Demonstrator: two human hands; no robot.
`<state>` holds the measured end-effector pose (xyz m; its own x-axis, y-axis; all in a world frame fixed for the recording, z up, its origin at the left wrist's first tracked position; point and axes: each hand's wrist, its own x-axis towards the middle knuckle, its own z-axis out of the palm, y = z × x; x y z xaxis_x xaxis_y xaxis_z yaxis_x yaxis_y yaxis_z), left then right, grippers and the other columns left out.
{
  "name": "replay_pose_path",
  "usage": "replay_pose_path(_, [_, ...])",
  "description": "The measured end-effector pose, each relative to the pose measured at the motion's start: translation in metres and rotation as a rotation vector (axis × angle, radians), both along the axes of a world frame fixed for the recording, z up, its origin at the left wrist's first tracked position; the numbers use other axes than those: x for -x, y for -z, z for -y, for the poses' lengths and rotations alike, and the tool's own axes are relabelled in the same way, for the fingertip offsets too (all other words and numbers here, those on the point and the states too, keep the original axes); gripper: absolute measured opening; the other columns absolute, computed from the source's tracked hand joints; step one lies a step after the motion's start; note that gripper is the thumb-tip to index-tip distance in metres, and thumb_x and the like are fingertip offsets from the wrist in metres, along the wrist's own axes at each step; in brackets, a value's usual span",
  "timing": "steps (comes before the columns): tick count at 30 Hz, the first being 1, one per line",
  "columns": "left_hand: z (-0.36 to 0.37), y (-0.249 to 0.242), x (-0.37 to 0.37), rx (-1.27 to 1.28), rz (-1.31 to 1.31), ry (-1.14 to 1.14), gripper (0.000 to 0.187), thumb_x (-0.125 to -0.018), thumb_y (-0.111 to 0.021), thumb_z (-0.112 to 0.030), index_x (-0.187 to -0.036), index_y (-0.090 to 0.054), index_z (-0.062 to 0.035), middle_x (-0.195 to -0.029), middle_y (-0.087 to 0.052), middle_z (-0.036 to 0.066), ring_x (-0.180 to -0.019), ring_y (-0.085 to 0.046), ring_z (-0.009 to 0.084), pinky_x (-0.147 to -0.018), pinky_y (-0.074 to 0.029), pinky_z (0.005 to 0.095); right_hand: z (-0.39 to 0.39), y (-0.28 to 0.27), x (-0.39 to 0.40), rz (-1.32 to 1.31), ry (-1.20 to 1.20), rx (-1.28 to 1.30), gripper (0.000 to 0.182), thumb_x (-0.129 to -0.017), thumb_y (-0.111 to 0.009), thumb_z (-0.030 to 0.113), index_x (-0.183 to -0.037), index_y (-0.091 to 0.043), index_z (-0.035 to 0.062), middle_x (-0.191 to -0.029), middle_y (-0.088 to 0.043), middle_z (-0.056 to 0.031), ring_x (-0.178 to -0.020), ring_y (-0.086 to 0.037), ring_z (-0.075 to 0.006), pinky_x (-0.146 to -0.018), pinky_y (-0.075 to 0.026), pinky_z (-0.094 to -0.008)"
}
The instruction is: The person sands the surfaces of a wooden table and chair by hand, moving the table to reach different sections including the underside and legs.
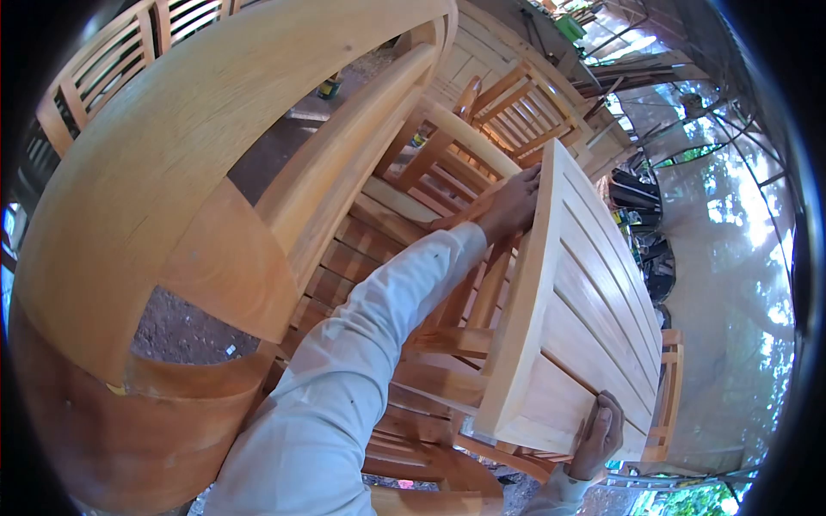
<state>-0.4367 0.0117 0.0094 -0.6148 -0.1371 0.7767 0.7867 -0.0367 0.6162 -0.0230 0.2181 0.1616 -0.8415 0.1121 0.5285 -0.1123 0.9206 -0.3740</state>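
Observation:
A pale slatted wooden tabletop [594, 284] stands tilted in front of me, with wooden legs and rails partly visible behind it. My left hand [514, 205] reaches across to the upper part of its thick side edge, closed against it, with some fingertips hidden. At the lower end, my right hand [600, 434] has its fingers curled over the edge and onto the slats. Close on the left looms a large curved wooden armrest [163, 155], part of an orange-brown bench or chair. Between the two pieces lies a slatted wooden seat [344, 258].
Slatted wooden chairs stand behind, one at the upper middle [525, 112] and another at the upper left [112, 69]. Right of the tabletop hangs a pale sheet [723, 284]. Bare soil [189, 331] shows through the gap under the armrest.

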Motion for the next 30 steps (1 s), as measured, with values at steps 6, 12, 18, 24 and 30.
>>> replay_pose_path(6, [0.016,-0.023,-0.056,-0.110,0.207,-0.155,0.035,-0.099,-0.058,-0.024,-0.124,-0.071,-0.0027,-0.124,-0.069,0.025,-0.109,-0.068,0.0404,-0.096,-0.054,0.0460,-0.006,0.006,-0.002,-0.009,0.005,0.116,0.035,-0.106,-0.048,0.018,-0.112,-0.069,-0.0101,-0.121,-0.069,-0.0199,-0.114,-0.064,-0.0287,-0.102,-0.050,-0.0386])
replay_pose_path(12, [0.030,-0.030,-0.073,-0.096,0.279,0.049,0.035,-0.097,-0.066,-0.016,-0.130,-0.069,-0.0060,-0.126,-0.070,0.022,-0.109,-0.069,0.0380,-0.098,-0.054,0.0394,-0.003,0.007,-0.001,-0.025,0.022,0.163,0.035,-0.105,-0.047,0.016,-0.109,-0.069,-0.0108,-0.120,-0.070,-0.0211,-0.111,-0.065,-0.0314,-0.101,-0.050,-0.0409])
replay_pose_path(18, [0.032,0.031,-0.063,-0.172,0.085,0.082,0.045,-0.096,-0.068,-0.017,-0.141,-0.064,-0.0124,-0.117,-0.071,0.025,-0.104,-0.072,0.0355,-0.094,-0.055,0.0404,0.002,0.002,0.000,-0.016,0.018,0.098,0.035,-0.106,-0.048,0.017,-0.109,-0.070,-0.0103,-0.118,-0.070,-0.0206,-0.110,-0.065,-0.0311,-0.100,-0.050,-0.0405])
replay_pose_path(24, [0.051,0.077,-0.053,0.246,0.551,-0.127,0.041,-0.095,-0.067,-0.017,-0.137,-0.068,-0.0135,-0.107,-0.074,0.024,-0.087,-0.075,0.0283,-0.082,-0.058,0.0408,-0.004,0.004,0.000,-0.026,0.008,0.110,0.035,-0.106,-0.049,0.018,-0.108,-0.070,-0.0095,-0.117,-0.070,-0.0203,-0.110,-0.065,-0.0308,-0.100,-0.050,-0.0402])
replay_pose_path(30, [0.025,-0.011,-0.062,-0.088,0.271,-0.011,0.040,-0.096,-0.062,-0.011,-0.136,-0.069,-0.0134,-0.106,-0.074,0.025,-0.086,-0.074,0.0290,-0.082,-0.057,0.0403,-0.007,0.011,-0.002,-0.028,0.028,0.171,0.037,-0.106,-0.048,0.019,-0.108,-0.070,-0.0097,-0.118,-0.070,-0.0208,-0.111,-0.065,-0.0311,-0.099,-0.050,-0.0408])
